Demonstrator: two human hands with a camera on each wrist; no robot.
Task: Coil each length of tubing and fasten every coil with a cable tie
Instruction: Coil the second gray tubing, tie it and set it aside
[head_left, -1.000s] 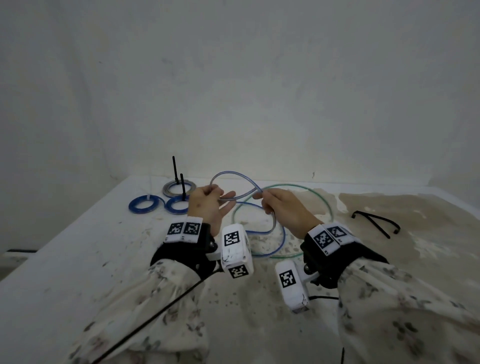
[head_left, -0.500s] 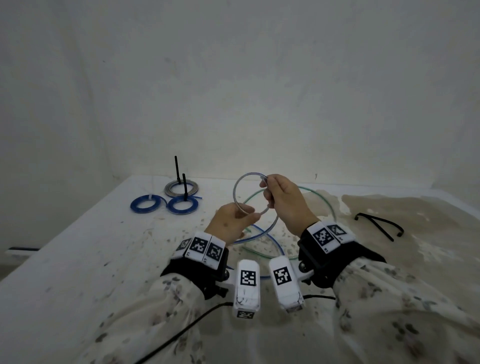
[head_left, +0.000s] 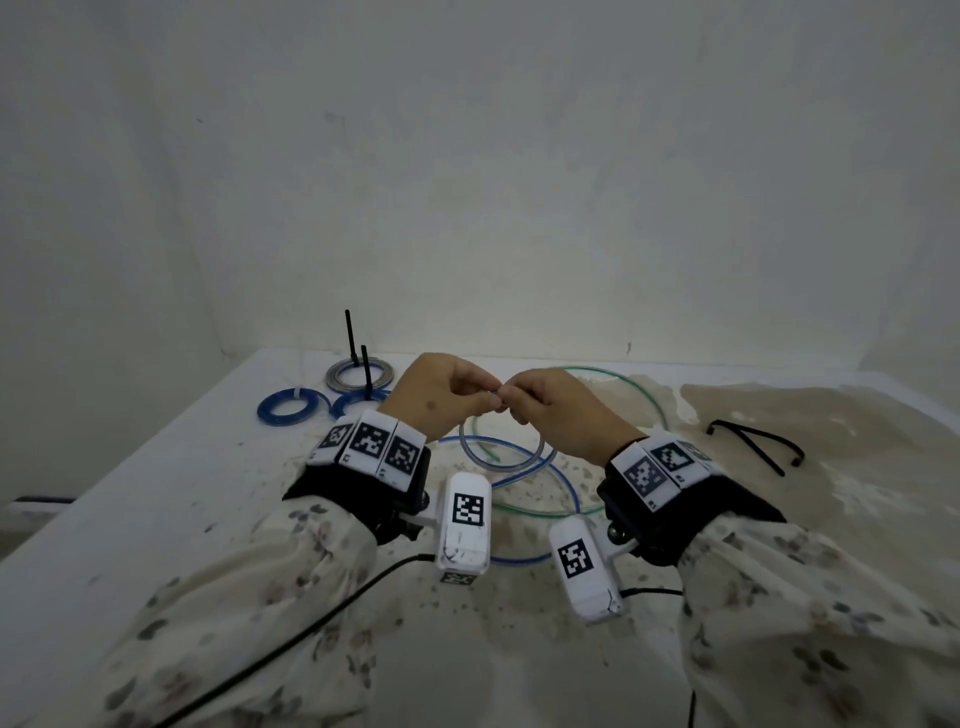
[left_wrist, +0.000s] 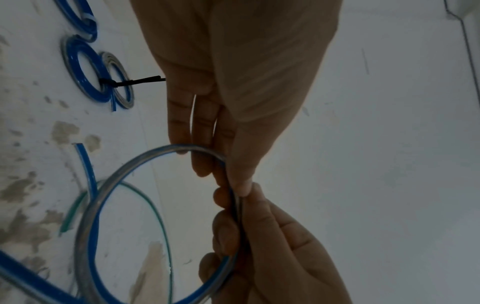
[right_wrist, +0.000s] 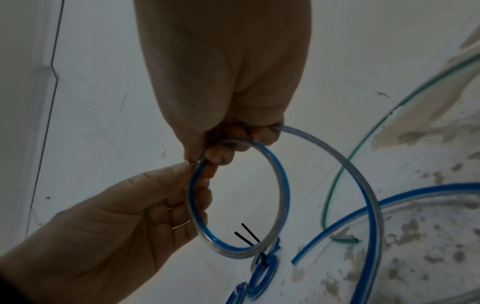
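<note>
A clear tubing with a blue stripe (head_left: 511, 460) is bent into a small loop that hangs just above the white table (head_left: 156, 519). My left hand (head_left: 485, 397) and right hand (head_left: 511, 404) meet fingertip to fingertip and both pinch the top of that loop. In the left wrist view the left hand (left_wrist: 231, 176) holds the loop (left_wrist: 103, 195) where its turns overlap. The right hand (right_wrist: 231, 144) grips the same crossing in the right wrist view, and the loose tail (right_wrist: 374, 205) runs down to the table. A thin green tubing (head_left: 631, 387) lies uncoiled behind the hands.
Three tied coils lie at the back left: two blue (head_left: 285, 408) (head_left: 358, 404) and one grey (head_left: 358, 375), with black tie ends sticking up. Loose black cable ties (head_left: 753, 441) lie at the right. The wall stands close behind the table.
My hands have come together at one height. The left hand rose from under the loop to its top beside the right hand, and the loop now hangs below both.
</note>
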